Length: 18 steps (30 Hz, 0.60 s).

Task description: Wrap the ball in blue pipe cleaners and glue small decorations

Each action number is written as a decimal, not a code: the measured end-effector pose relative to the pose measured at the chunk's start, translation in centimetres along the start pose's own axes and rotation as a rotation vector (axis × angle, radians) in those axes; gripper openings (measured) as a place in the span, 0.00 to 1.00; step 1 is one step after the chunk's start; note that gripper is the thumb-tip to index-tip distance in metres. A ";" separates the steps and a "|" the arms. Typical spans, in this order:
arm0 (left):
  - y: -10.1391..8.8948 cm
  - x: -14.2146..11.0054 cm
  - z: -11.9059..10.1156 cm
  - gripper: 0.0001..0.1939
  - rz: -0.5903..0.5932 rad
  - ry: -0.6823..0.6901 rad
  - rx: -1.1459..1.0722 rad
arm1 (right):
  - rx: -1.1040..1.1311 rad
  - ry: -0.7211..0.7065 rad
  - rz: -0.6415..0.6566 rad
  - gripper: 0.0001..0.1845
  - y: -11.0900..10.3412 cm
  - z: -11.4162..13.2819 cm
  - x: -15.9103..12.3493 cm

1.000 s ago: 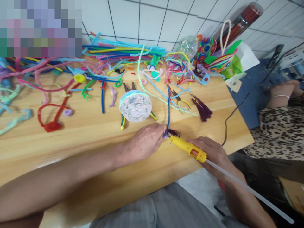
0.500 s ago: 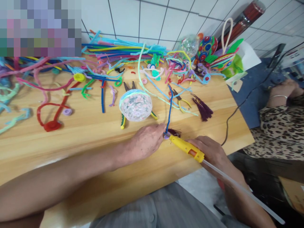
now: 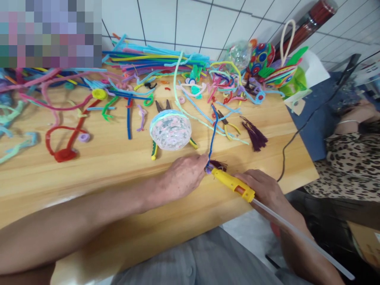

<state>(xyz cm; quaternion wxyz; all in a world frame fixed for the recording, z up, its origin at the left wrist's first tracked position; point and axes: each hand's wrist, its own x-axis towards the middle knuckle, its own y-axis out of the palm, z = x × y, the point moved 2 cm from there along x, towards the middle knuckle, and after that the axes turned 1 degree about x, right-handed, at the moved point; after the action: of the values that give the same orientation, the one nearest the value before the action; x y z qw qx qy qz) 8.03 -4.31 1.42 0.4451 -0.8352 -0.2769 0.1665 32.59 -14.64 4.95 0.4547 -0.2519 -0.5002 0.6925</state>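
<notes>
My right hand [image 3: 263, 186] is closed around a yellow glue gun [image 3: 234, 185], and a long clear glue stick [image 3: 299, 233] sticks out of its back end. The gun's nozzle touches or nearly touches a small purple coil [image 3: 209, 169]. Pinched at the fingertips of my left hand [image 3: 187, 174] is a blue pipe cleaner [image 3: 213, 136] that rises from the coil. A dark purple tassel [image 3: 219, 164] lies just behind the nozzle, partly covered. Beyond my left hand a clear ball [image 3: 170, 132], wrapped in pale pipe cleaner, rests over green-and-yellow pliers [image 3: 153, 151].
Many coloured pipe cleaners [image 3: 157, 59] lie along the tiled wall. Small pliers [image 3: 228, 126] and another purple tassel [image 3: 253, 134] lie to the right. A red pipe-cleaner piece [image 3: 65, 154] is at the left. A person in a leopard-print garment [image 3: 350, 162] sits beyond the table's right edge.
Both hands, the glue gun and the blue pipe cleaner stay in nearly the same place. The view has shifted very slightly.
</notes>
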 end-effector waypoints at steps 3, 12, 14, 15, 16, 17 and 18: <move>0.0 0.0 0.0 0.07 -0.010 0.009 0.001 | -0.005 -0.010 -0.006 0.16 -0.1 0.1 0.2; -0.2 -0.1 -0.1 0.09 -0.023 0.036 0.016 | -0.047 -0.001 0.029 0.14 -0.1 0.4 0.2; -0.2 0.0 -0.2 0.08 -0.001 0.018 0.019 | -0.054 -0.002 0.031 0.14 -0.1 0.5 0.2; -0.2 0.0 -0.2 0.08 0.005 0.012 0.017 | -0.061 -0.003 0.028 0.13 0.0 0.5 0.2; -0.2 -0.1 -0.2 0.08 0.006 0.011 0.014 | -0.068 -0.005 0.023 0.13 0.0 0.5 0.1; -0.2 -0.1 -0.1 0.08 0.005 0.013 0.010 | -0.075 -0.009 0.021 0.13 0.1 0.6 0.1; -0.2 -0.1 -0.1 0.08 0.004 0.018 0.007 | -0.079 -0.010 0.022 0.13 0.1 0.6 0.1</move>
<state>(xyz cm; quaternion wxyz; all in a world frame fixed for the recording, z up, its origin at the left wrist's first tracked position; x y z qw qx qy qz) 7.99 -4.36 1.63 0.4503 -0.8356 -0.2707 0.1606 32.04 -14.80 5.08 0.4342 -0.2717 -0.5265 0.6786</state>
